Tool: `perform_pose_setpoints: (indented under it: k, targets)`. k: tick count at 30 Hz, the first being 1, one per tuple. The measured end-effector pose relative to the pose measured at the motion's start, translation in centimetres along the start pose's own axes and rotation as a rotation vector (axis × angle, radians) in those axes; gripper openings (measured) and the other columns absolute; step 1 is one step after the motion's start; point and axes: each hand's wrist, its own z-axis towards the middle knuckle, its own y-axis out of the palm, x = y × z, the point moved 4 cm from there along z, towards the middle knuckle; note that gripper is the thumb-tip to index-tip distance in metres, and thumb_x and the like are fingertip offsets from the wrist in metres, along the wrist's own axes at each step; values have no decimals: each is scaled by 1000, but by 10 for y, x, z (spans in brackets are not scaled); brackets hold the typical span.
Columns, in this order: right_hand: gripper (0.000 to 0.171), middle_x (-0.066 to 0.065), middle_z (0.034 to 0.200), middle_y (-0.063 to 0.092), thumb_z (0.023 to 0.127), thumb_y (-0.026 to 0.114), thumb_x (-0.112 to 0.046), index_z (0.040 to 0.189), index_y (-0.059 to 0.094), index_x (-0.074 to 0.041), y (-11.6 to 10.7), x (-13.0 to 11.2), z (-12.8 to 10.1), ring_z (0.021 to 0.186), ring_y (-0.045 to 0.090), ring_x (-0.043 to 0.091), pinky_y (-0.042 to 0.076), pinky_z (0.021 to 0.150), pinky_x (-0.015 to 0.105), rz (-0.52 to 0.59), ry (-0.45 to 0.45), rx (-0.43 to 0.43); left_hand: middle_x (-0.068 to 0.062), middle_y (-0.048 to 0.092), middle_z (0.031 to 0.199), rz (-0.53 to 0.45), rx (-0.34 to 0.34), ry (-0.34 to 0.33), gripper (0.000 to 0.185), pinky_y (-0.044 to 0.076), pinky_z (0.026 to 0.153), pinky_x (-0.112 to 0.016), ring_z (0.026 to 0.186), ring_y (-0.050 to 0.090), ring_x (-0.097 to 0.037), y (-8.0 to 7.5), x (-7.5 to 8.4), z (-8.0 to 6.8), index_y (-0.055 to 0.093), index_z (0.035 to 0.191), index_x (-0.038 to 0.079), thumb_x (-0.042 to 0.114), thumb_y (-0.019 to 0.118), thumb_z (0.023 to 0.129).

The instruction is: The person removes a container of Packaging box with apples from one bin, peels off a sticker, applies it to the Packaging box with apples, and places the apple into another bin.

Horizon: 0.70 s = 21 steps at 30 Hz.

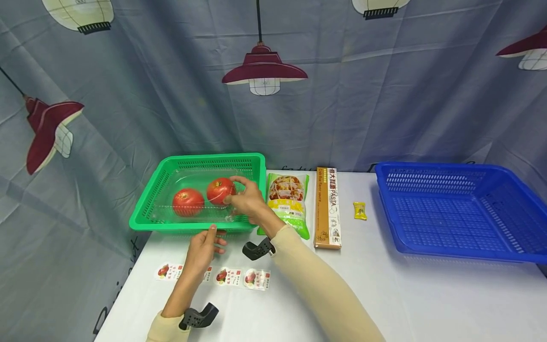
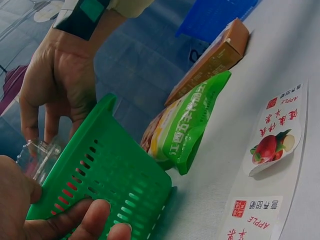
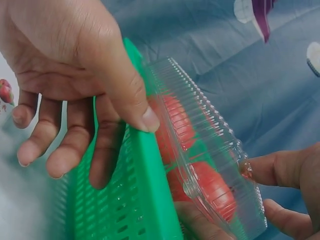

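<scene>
A green mesh basket [image 1: 145, 209] stands at the table's back left. Inside it lies a clear plastic clamshell box [image 1: 171, 187] with two red tomatoes [image 1: 188, 202]. My right hand [image 1: 235, 192] reaches over the basket's right side and pinches the box's right edge. In the right wrist view its fingers [image 3: 280, 170] clasp the clamshell's [image 3: 210, 145] corner. My left hand [image 1: 211, 240] grips the basket's front wall. The thumb [image 3: 125, 90] hooks over the green rim [image 3: 150, 200] and the other fingers lie on the outer mesh [image 2: 120, 170].
Right of the basket lie a green food pouch [image 1: 288, 202], a long brown pasta box [image 1: 327, 209] and a small yellow packet [image 1: 360, 210]. A blue basket [image 1: 436, 167] fills the right side. Apple stickers [image 1: 232, 277] lie near the left hand. The table's left edge is close.
</scene>
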Motion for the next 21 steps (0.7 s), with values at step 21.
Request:
perform_pose_setpoints:
  k: [21]
  targets:
    - [66,23,88,62,80,69,12,138,54,-15,-16,-18,-12,92,66,42,58,64,42,86,-5,-43,-10,68,89,-7,-23,12,61,43,59,-31,74,65,-22,1,-1,0,65,114,-3,50,36,104]
